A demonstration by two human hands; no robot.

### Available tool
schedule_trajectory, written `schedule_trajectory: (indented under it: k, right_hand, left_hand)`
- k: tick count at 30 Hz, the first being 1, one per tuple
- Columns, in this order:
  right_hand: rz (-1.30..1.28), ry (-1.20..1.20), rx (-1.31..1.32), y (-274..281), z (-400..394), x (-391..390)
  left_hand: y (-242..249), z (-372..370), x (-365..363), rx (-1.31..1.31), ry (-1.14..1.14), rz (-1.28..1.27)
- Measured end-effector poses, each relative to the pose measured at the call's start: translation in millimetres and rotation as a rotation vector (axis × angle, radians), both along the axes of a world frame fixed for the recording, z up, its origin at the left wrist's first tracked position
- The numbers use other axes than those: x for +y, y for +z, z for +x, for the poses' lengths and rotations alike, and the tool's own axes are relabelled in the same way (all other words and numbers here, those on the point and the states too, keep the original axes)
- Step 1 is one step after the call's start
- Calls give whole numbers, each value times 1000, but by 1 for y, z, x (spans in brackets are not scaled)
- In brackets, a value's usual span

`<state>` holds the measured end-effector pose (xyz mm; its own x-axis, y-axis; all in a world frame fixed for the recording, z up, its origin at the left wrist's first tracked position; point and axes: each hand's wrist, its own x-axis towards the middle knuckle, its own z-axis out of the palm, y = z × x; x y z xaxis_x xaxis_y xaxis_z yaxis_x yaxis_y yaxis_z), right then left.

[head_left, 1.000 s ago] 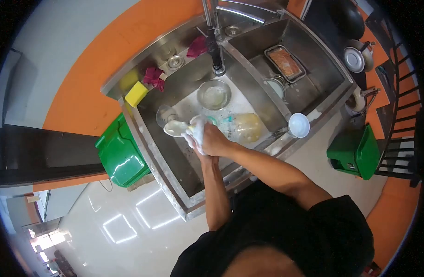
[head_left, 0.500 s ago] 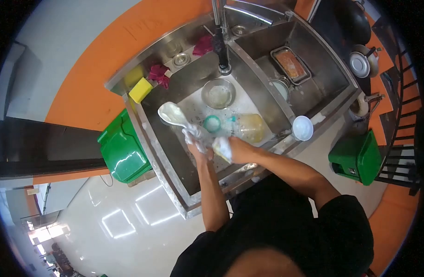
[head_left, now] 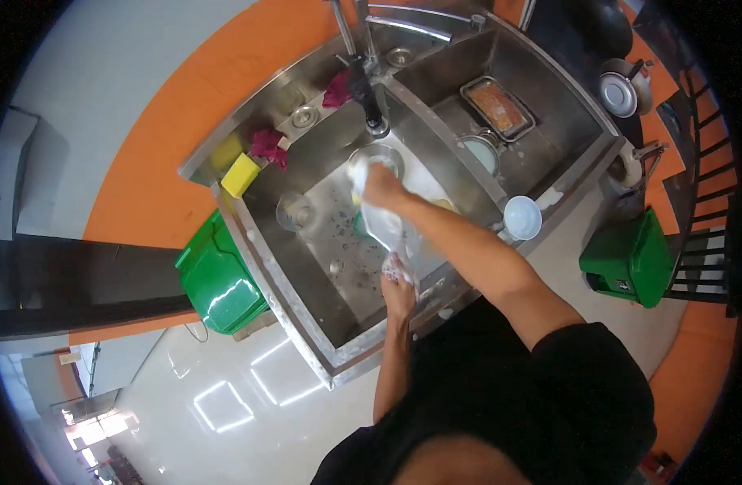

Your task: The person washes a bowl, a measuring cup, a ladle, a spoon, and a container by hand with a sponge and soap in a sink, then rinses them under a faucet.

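My left hand (head_left: 398,287), wet with suds, is closed around the lower handle of a large white spoon (head_left: 384,228). The spoon points away from me over the left sink basin (head_left: 350,279). At its far end my right hand (head_left: 382,191) presses a foam-covered, yellowish sponge (head_left: 357,179) against it, hiding the spoon's bowl. Behind that hand, a round metal bowl (head_left: 393,156) is partly covered. A clear bowl (head_left: 293,212) rests at the basin's left. My right forearm hides most of a yellowish container (head_left: 444,204).
The faucet (head_left: 376,123) hangs over the basin. On the rim are a yellow sponge (head_left: 240,175), dark red cloths (head_left: 269,148) and a white bowl (head_left: 522,218). The right basin holds a rectangular tray (head_left: 500,109) and a round container (head_left: 477,153). Green bins (head_left: 223,279) flank the sink.
The spoon has swung from pointing left to pointing away from me. My left hand moved right and nearer to me; my right hand slid from the handle to the far end.
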<state>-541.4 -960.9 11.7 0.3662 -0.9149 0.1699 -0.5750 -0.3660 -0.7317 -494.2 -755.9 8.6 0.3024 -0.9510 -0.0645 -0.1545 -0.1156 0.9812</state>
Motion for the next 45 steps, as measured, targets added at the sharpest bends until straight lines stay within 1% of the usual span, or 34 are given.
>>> schedule_trajectory:
  k: [1, 2, 3, 5, 6, 7, 9, 11, 12, 13, 15, 16, 17, 19, 21, 23, 24, 25, 26, 27, 29, 30, 31, 33, 34, 35, 36, 37, 38, 40, 41, 42, 43, 45]
  right_hand:
    - [190, -147, -270, -7, 0, -8]
    - [384, -235, -395, 51, -5, 3]
    - [381, -219, -395, 52, -4, 0]
    - [-75, 219, 49, 39, -4, 8]
    - [-165, 290, -108, -7, 9, 19]
    - [-171, 287, -102, -8, 10, 36]
    - [-515, 263, -57, -8, 6, 61]
    - [-178, 304, 292, -4, -7, 36]
    - [-64, 183, 315, -30, -8, 16]
    - [71, -47, 183, -32, -10, 10]
    - [23, -312, -405, -3, -8, 10]
    - [132, -203, -434, -10, -10, 8]
    - [245, -101, -462, -19, -11, 11]
    - [-229, 215, -423, -37, 9, 37]
    - [-340, 41, -258, -22, 6, 68]
    - [-4, -132, 106, 33, -16, 60]
    - [-59, -178, 32, 18, -15, 40]
    - [-102, -211, -47, -1, -15, 29]
    - [38, -377, -88, 48, -22, 45]
    - [25, -396, -86, 43, -24, 41]
    - [429, -554, -795, 28, -21, 26]
    - [188, -351, -687, 29, -23, 35]
    - [-37, -147, -564, 28, -21, 50]
    - [-793, 20, -200, 44, -17, 76]
    - [-796, 12, -198, 51, -21, 78]
    - [-426, -49, -167, 58, -24, 76]
    - [-48, -102, -135, 59, -28, 75]
    - [43, -151, -116, 57, -30, 65]
    - [201, -146, -2, 32, -26, 34]
    - [98, -267, -207, 32, -31, 20]
    - [292, -404, -196, 43, -36, 15]
    - [-26, -418, -411, -18, -33, -17]
    - [-297, -523, -429, -41, -38, -31]
    - [-221, -353, -480, 36, -47, 22]
  left_hand:
    - [0, 3, 0, 35, 7, -7]
    - [1, 9, -2, 219, 19, -9]
    - [8, 16, -10, 217, 32, -17]
    - [22, 28, -12, 203, -69, -35]
    - [9, 30, -16, 308, -34, -35]
    - [-4, 30, -19, 313, -38, -42]
    - [-12, 24, -26, -163, 9, -183]
    - [-3, 5, -15, -63, -39, -97]
    - [5, -1, -9, 26, -92, -5]
    - [5, -2, -2, 17, -109, 9]
    - [7, -10, -8, 142, 57, 21]
    - [3, -10, -13, 367, 190, 139]
    - [-11, -3, -15, 377, 175, 142]
    - [-40, 14, -25, 19, 80, -99]
    - [12, 13, -22, -60, -156, 159]
    - [25, 0, -17, -226, -170, 0]
    - [21, -6, -21, -217, -214, -21]
    - [12, -9, -20, -15, -103, 1]
    - [1, -10, -18, 187, 18, 27]
    - [-15, -6, -19, 191, -2, 18]
    - [-42, 9, -30, 580, 84, -51]
    - [-11, 12, -31, 723, 124, 160]
    - [-6, 11, -33, 731, 106, 166]
    - [0, 9, -36, 809, 177, 343]
    - [11, 1, -36, 674, 181, 339]
    - [24, -3, -37, 669, 169, 336]
    - [36, -6, -35, 577, 60, 330]
    - [41, -7, -25, 480, -29, 339]
    - [42, -10, -21, 598, -72, 392]
    - [49, -23, -17, 560, 34, 269]
    - [22, -12, -21, 603, 3, 297]
    - [-5, 3, -27, 655, -31, 309]
    - [4, 8, -28, 738, -52, 288]
    - [12, 16, -33, 813, -58, 255]
